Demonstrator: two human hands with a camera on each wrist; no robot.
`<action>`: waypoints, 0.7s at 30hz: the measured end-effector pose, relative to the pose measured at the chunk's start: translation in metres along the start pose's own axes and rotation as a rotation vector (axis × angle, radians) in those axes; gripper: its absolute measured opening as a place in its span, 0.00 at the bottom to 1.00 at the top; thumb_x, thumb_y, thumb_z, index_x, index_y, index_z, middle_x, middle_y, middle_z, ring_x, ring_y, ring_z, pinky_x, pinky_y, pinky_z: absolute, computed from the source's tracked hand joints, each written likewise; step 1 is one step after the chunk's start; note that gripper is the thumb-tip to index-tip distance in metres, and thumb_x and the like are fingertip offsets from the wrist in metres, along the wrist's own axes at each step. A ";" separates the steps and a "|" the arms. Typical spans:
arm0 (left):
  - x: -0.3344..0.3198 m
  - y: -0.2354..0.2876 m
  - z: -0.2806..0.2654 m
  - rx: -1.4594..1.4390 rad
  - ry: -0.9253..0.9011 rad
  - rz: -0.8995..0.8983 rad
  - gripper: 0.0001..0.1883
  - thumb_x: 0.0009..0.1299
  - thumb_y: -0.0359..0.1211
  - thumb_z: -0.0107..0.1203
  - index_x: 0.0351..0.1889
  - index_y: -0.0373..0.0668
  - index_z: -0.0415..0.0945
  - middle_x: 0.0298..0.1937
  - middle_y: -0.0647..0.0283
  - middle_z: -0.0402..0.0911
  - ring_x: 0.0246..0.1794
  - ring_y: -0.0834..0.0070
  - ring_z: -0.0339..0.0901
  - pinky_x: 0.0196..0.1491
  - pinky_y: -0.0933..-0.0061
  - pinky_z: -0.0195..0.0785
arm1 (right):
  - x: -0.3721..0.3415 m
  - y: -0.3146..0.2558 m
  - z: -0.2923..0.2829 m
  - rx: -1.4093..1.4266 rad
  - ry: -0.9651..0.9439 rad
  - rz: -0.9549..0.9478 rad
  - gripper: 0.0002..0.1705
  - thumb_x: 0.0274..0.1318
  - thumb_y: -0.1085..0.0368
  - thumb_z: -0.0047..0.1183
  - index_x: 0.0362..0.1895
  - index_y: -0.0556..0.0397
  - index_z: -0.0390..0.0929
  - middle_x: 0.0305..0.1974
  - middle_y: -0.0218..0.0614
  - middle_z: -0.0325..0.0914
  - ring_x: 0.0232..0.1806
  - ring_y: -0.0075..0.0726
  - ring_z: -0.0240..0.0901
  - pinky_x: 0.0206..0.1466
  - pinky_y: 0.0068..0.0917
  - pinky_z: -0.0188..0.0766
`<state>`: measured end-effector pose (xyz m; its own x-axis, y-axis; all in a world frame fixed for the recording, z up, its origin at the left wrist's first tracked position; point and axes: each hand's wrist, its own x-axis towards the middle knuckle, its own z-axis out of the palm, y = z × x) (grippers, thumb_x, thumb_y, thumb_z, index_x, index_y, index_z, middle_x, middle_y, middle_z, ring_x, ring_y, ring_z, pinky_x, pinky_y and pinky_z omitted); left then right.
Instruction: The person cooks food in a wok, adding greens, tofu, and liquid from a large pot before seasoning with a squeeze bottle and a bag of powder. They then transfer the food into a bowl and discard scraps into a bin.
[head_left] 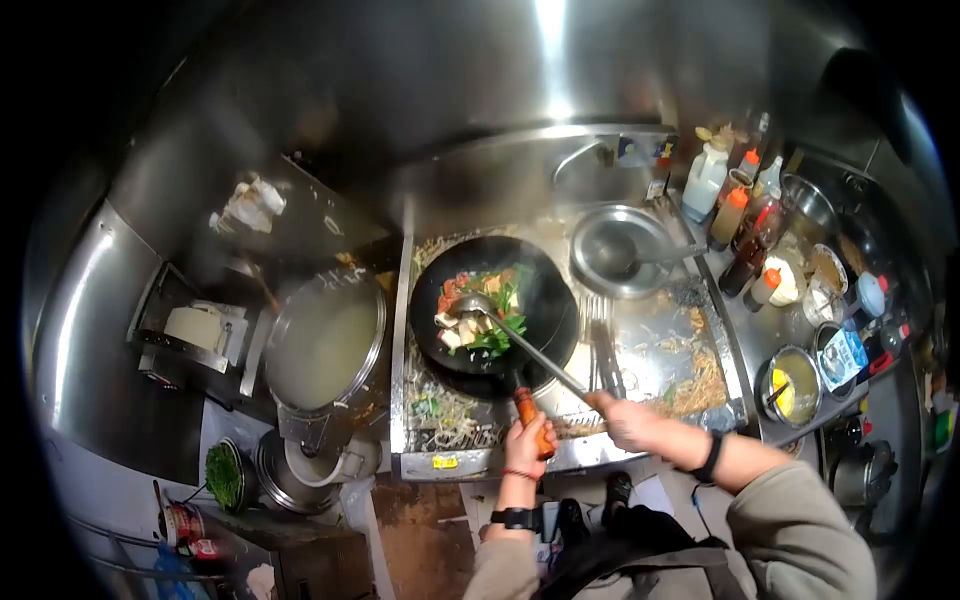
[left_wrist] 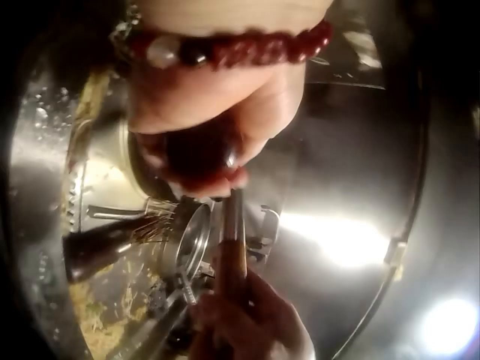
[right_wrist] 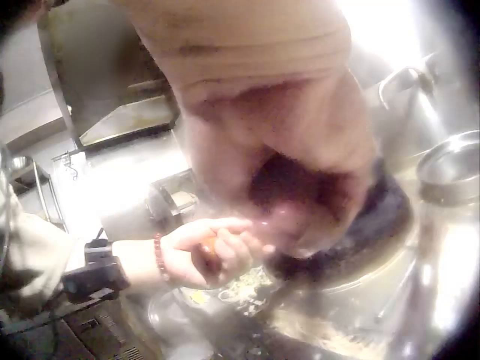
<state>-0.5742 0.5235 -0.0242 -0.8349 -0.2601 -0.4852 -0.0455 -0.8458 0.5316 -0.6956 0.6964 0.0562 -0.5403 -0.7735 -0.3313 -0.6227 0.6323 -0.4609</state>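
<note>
My left hand (head_left: 522,445) grips the orange-brown wooden handle (head_left: 526,406) of a black wok (head_left: 556,310) on the stove. Inside the wok lie white chunks, green leaves and reddish pieces (head_left: 462,286). With my right hand (head_left: 632,423) I hold a long metal ladle (head_left: 540,358), its bowl down among the food. In the left wrist view, my left hand (left_wrist: 217,97) wraps round the dark handle end, the ladle shaft beyond it. The right wrist view shows the back of my right hand (right_wrist: 277,142), with the ladle hidden under it.
A large pot of cloudy liquid (head_left: 325,345) stands left of the wok. Behind right sits a round metal pan (head_left: 600,285) with another ladle (head_left: 668,254) across it. Sauce bottles (head_left: 729,216) and bowls crowd the right counter. Food scraps (head_left: 700,365) litter the stove top.
</note>
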 end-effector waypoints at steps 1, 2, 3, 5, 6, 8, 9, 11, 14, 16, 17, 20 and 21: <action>0.000 -0.003 -0.001 0.093 0.038 0.073 0.06 0.68 0.29 0.50 0.41 0.40 0.66 0.28 0.62 0.72 0.25 0.74 0.72 0.25 0.76 0.65 | -0.026 0.006 -0.019 -0.071 -0.026 -0.048 0.31 0.54 0.69 0.38 0.65 0.53 0.51 0.37 0.58 0.75 0.37 0.59 0.75 0.41 0.43 0.72; -0.024 0.010 0.014 0.121 0.098 0.080 0.05 0.66 0.28 0.51 0.37 0.42 0.66 0.25 0.66 0.70 0.19 0.79 0.67 0.20 0.79 0.62 | -0.052 0.012 -0.038 -0.141 -0.048 -0.097 0.30 0.58 0.67 0.35 0.66 0.52 0.51 0.41 0.57 0.74 0.40 0.58 0.75 0.43 0.43 0.72; -0.049 0.026 0.021 0.122 0.098 0.052 0.06 0.66 0.29 0.52 0.34 0.40 0.65 0.20 0.66 0.68 0.16 0.78 0.66 0.20 0.77 0.63 | -0.079 0.017 -0.053 -0.345 -0.041 -0.024 0.35 0.52 0.70 0.38 0.67 0.54 0.49 0.38 0.53 0.75 0.32 0.51 0.77 0.35 0.41 0.74; -0.100 0.041 0.017 0.137 0.092 -0.039 0.06 0.66 0.29 0.53 0.33 0.40 0.66 0.20 0.66 0.68 0.16 0.78 0.67 0.19 0.77 0.63 | -0.113 0.034 -0.094 -0.530 0.068 -0.155 0.37 0.49 0.70 0.43 0.67 0.56 0.51 0.27 0.45 0.73 0.20 0.42 0.74 0.21 0.35 0.72; -0.102 0.055 0.023 0.166 0.098 -0.038 0.06 0.65 0.29 0.53 0.33 0.39 0.66 0.20 0.66 0.68 0.16 0.78 0.67 0.19 0.77 0.63 | -0.115 0.045 -0.104 -0.611 0.153 -0.155 0.37 0.49 0.68 0.44 0.67 0.55 0.53 0.25 0.42 0.72 0.18 0.42 0.73 0.20 0.33 0.71; -0.111 0.069 0.036 0.228 0.130 -0.084 0.07 0.65 0.30 0.53 0.33 0.39 0.66 0.21 0.66 0.69 0.16 0.78 0.68 0.19 0.77 0.63 | -0.101 0.050 -0.122 -0.632 0.121 -0.103 0.36 0.50 0.69 0.43 0.67 0.52 0.54 0.22 0.41 0.71 0.16 0.38 0.71 0.17 0.34 0.69; -0.096 0.073 0.044 0.162 0.193 -0.085 0.07 0.66 0.30 0.53 0.33 0.39 0.66 0.21 0.66 0.68 0.16 0.79 0.67 0.19 0.77 0.62 | -0.085 0.049 -0.121 -0.610 0.198 -0.128 0.35 0.50 0.70 0.42 0.67 0.51 0.55 0.22 0.42 0.71 0.15 0.37 0.70 0.16 0.35 0.68; -0.054 0.062 0.023 0.070 0.091 -0.020 0.06 0.66 0.30 0.52 0.31 0.40 0.66 0.21 0.66 0.68 0.15 0.80 0.65 0.18 0.76 0.60 | -0.044 0.063 -0.092 -0.709 0.300 -0.201 0.33 0.53 0.70 0.39 0.66 0.57 0.55 0.23 0.41 0.71 0.15 0.38 0.70 0.14 0.35 0.66; -0.085 0.038 0.002 0.075 0.044 -0.069 0.05 0.68 0.30 0.50 0.38 0.41 0.66 0.20 0.67 0.68 0.13 0.80 0.63 0.14 0.78 0.57 | -0.051 0.028 -0.080 -0.537 0.040 -0.201 0.35 0.54 0.67 0.41 0.65 0.67 0.49 0.30 0.45 0.73 0.22 0.46 0.73 0.24 0.37 0.71; -0.113 0.019 -0.017 0.045 0.055 -0.106 0.12 0.65 0.28 0.51 0.45 0.41 0.66 0.21 0.64 0.67 0.12 0.77 0.63 0.13 0.75 0.56 | -0.063 0.026 -0.072 -0.147 0.103 -0.452 0.40 0.56 0.59 0.46 0.66 0.67 0.45 0.40 0.53 0.74 0.39 0.55 0.74 0.41 0.40 0.74; -0.117 0.018 -0.012 0.031 0.068 -0.141 0.11 0.64 0.26 0.50 0.45 0.40 0.66 0.21 0.63 0.67 0.12 0.76 0.62 0.14 0.74 0.55 | -0.062 0.031 -0.069 0.057 0.241 -0.680 0.43 0.57 0.55 0.49 0.67 0.65 0.43 0.45 0.57 0.73 0.48 0.59 0.72 0.51 0.41 0.72; -0.097 0.039 0.014 0.004 0.044 -0.103 0.10 0.64 0.27 0.49 0.44 0.40 0.66 0.23 0.63 0.66 0.15 0.78 0.63 0.17 0.76 0.55 | -0.013 0.054 -0.137 0.245 -0.252 0.029 0.31 0.53 0.48 0.55 0.54 0.58 0.70 0.47 0.55 0.74 0.44 0.45 0.77 0.45 0.36 0.74; -0.086 0.043 0.015 0.001 0.042 -0.098 0.10 0.65 0.27 0.49 0.44 0.40 0.66 0.23 0.63 0.66 0.16 0.78 0.63 0.18 0.77 0.55 | 0.025 0.102 -0.138 0.183 0.080 -0.094 0.26 0.51 0.52 0.57 0.48 0.59 0.73 0.42 0.53 0.77 0.41 0.41 0.78 0.42 0.34 0.75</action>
<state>-0.5127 0.5162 0.0508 -0.8028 -0.1952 -0.5633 -0.1266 -0.8675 0.4810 -0.8504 0.7470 0.1143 -0.5324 -0.8184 -0.2162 -0.5635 0.5333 -0.6309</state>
